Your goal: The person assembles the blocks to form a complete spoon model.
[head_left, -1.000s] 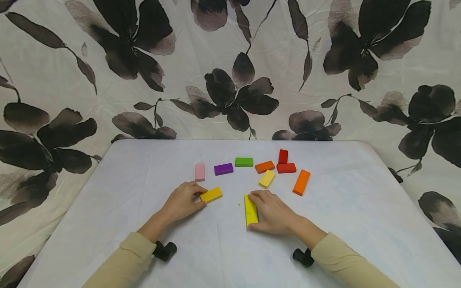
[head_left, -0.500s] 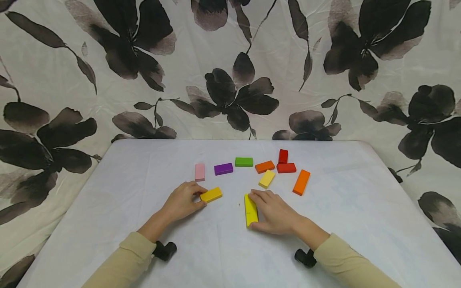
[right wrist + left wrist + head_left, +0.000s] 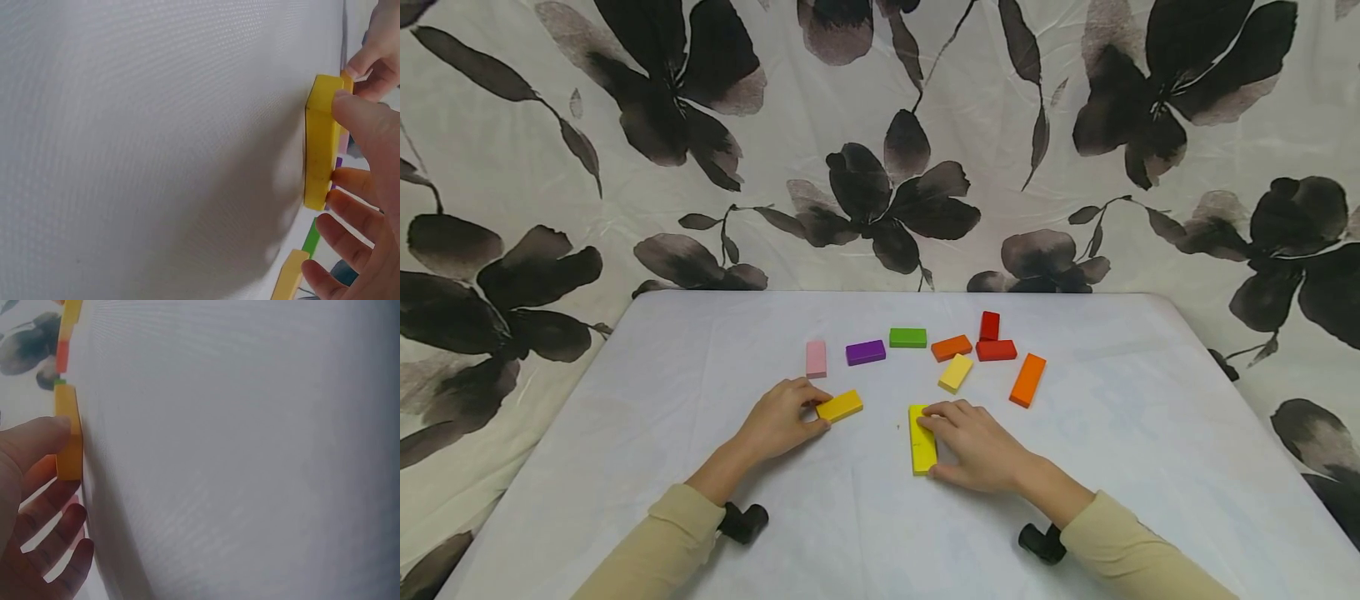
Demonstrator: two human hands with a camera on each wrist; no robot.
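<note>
My left hand [image 3: 784,421] pinches a golden-yellow block [image 3: 841,406] by its left end, thumb on the near side and index finger on the far side. In the left wrist view, the thumb lies against this block [image 3: 70,434] while the other fingers spread below it. A longer bright yellow block [image 3: 921,446] lies lengthwise away from me on the white table. Beside its right edge is my right hand [image 3: 981,450], fingers loosely bent, fingertips at the far end and thumb at the near right corner. The right wrist view shows thumb and fingertips along one side of the yellow block [image 3: 320,147].
Behind the hands lie a pink block [image 3: 816,359], a purple block [image 3: 866,352] and a green block [image 3: 907,337]. Farther right are a pale yellow block [image 3: 956,373], two orange blocks, one [image 3: 1027,381] larger, and two red blocks [image 3: 996,351] touching. Floral cloth [image 3: 880,200] hangs behind the table.
My right hand has slid slightly right, its thumb and fingers loosening from the ends of the bright yellow block, which stays nearly in place. The left hand and its block have not moved.
</note>
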